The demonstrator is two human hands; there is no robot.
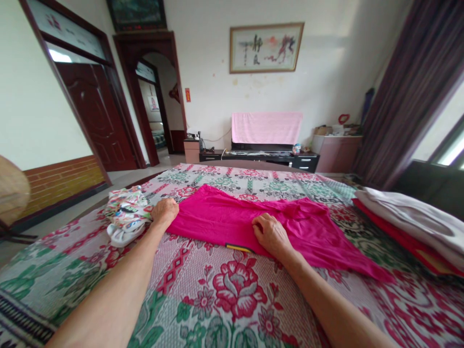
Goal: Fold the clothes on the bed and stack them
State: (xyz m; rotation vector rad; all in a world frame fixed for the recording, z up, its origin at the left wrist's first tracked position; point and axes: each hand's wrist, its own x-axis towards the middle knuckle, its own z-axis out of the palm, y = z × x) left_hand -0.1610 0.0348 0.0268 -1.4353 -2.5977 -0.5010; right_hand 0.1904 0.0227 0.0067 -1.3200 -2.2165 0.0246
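A bright pink garment (pixel 217 217) lies spread sideways across the flowered cloth, loosely folded and creased toward its right end. My left hand (pixel 166 212) is closed on its left edge, with the fingers wrapped into the fabric. My right hand (pixel 271 234) rests on the middle of the garment, its fingers curled and pinching the cloth; the fingertips are partly hidden. At the near edge, between my hands, shows a thin yellow and black strip (pixel 238 247). Just left of my left hand sits a crumpled white patterned garment (pixel 126 212).
A flowered cloth (pixel 203 280) covers the surface under my hands. To the right is a stack of folded clothes (pixel 413 222), white over red. Beyond stand a low black cabinet (pixel 304 162) and a pink cloth (pixel 266 128) draped over something.
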